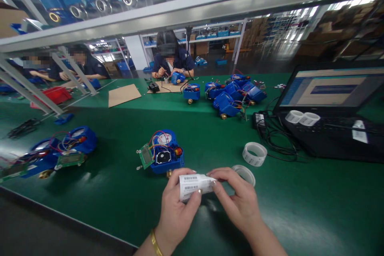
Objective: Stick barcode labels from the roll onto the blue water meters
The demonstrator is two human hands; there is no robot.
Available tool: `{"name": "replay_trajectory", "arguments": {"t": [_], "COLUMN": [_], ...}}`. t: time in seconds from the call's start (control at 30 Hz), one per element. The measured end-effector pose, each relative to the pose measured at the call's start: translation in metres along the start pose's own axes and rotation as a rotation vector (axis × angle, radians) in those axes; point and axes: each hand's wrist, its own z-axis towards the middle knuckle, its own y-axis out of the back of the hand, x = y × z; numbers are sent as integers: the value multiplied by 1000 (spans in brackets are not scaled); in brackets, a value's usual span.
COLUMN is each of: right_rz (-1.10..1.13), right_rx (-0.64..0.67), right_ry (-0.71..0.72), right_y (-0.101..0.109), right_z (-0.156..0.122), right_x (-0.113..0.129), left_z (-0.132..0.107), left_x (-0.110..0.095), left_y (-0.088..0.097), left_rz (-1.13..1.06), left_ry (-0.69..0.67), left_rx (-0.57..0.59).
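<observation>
My left hand (180, 204) is closed around a roll of white barcode labels (189, 184), its thumb pressed on the near side. At the roll's right end, my right hand (238, 198) pinches the edge of the label strip between thumb and forefinger. Just beyond the hands sits an open blue water meter (168, 164), with a round dial, coloured wires and a green circuit board (147, 156) hanging out at its left. One label roll (255, 154) stands beyond my right hand, and another roll (247, 174) lies partly hidden behind it.
Several blue meters (226, 104) are heaped at the table's far side, more (81, 140) at left. An open laptop (327, 92) with label rolls on it and tangled black cables (276, 140) occupies the right. A metal shelf (180, 12) crosses overhead. Co-workers (172, 58) sit opposite.
</observation>
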Motion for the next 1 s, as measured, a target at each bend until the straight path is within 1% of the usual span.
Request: {"name": "replay_trajectory", "arguments": {"t": [0.13,0.33,0.4,0.47,0.57,0.7,0.8,0.87,1.0], "right_rz": [-60,-172,-230,-273,-262,-172,-44,50,141], "right_rx": [-17,-48,-74,-122,-189,-170,-137,-124,-152], "right_ry": [53,210,226,190,78,-45,-156,-228,-294], "right_y": [1,-1,-4,-7,-12,-17,-20,-22,-26], "right_z": [0,-8,-10,-11,-12,-15,-18,-18,-16], "right_x": [0,-6,-7,-6,-7,-12,-14,-13,-10], "left_z": [0,-2,-4,-5,-8,-9,-8,-8,-10], "left_x": [-3,-8,-7,-5,-3,-4,-2,0,8], "left_y": [-1,-6,-9,-11,-15,-20,-23,-23,-20], "left_rz": [-18,-84,-83,-74,-68,-44,-30,-4,146], "left_ry": [4,83,91,118,162,185,204,189,68], "left_rx": [-5,-43,-54,-58,-48,-52,-78,-88,-108]}}
